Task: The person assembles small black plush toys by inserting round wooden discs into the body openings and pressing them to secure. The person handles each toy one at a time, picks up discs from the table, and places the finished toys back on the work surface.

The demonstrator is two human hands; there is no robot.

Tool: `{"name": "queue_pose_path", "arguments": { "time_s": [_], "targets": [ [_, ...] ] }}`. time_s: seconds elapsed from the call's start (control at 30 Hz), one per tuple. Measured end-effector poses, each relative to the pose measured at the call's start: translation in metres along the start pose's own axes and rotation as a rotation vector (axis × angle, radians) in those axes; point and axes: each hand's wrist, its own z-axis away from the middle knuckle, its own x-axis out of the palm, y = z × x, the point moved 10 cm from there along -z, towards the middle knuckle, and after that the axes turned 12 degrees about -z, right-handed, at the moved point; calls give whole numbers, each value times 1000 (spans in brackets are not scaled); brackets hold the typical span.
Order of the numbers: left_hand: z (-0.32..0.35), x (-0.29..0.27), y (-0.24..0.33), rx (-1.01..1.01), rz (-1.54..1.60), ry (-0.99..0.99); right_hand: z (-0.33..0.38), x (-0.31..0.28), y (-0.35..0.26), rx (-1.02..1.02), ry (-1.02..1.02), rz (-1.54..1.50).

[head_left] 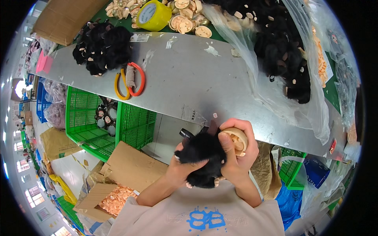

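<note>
A: Both hands sit just off the near edge of the grey metal worktable (189, 78), over the person's lap. What has the left hand (182, 170) got?

B: It cups a fluffy black fur toy piece (204, 157) from below, fingers curled shut around it. Small pale feet poke out under the fur.

A: And the right hand (236, 155)?

B: Closed as well. The thumb presses into the fur, and the fingers wrap over a round beige plastic doll face part (238, 139), which touches the fur on the right. How the face part joins the fur cannot be told.

A: On the table itself?

B: Toward the far left corner, a heap of the same black fur pieces (101, 47). Just beside it, nearer the near edge, two curved handles, one orange, one red (130, 80), touching each other. At the far edge, a yellow tape roll (152, 15) among loose beige face parts (185, 21). Along the right edge, a clear plastic bag (283, 63) full of black fur pieces.

A: Below the table?

B: A green plastic crate (98, 122) on the left, and an open cardboard box of pale orange parts (114, 198) near the left elbow.
</note>
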Motion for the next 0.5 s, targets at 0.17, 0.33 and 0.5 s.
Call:
{"name": "queue_pose_path", "arguments": {
  "time_s": [0.17,0.33,0.5],
  "targets": [
    [-1,-2,18,109,-194,35,1,6,-7,-162,-24,183],
    [-5,-9,29,40,-242,250,-10,-4,-3,-242,-19,188],
    [-4,-5,29,91,-163,216,7,-3,-5,47,-96,-240]
  ]
}}
